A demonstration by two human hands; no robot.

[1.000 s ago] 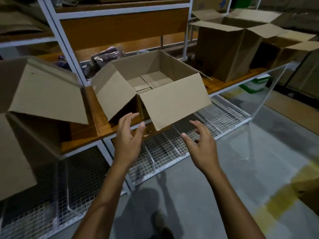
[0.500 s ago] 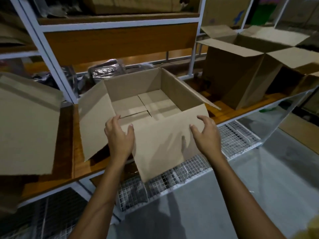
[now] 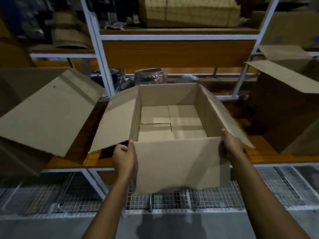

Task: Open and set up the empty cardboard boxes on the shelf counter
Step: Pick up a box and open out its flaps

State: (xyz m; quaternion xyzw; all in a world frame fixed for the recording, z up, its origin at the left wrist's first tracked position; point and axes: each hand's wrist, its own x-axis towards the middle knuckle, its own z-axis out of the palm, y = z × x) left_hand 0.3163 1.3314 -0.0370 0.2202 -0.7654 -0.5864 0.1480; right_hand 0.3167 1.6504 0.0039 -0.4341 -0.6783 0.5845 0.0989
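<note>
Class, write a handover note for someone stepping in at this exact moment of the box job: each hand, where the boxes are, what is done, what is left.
Left hand: grips the middle box at its near left corner.
Right hand: grips its near right corner.
Boxes: middle box on the shelf counter, empty, flaps spread, front flap hanging over the edge; left box and right box flank it, flaps open.
Done: middle box opened.
Left: probably square it on the counter, then let go.
</note>
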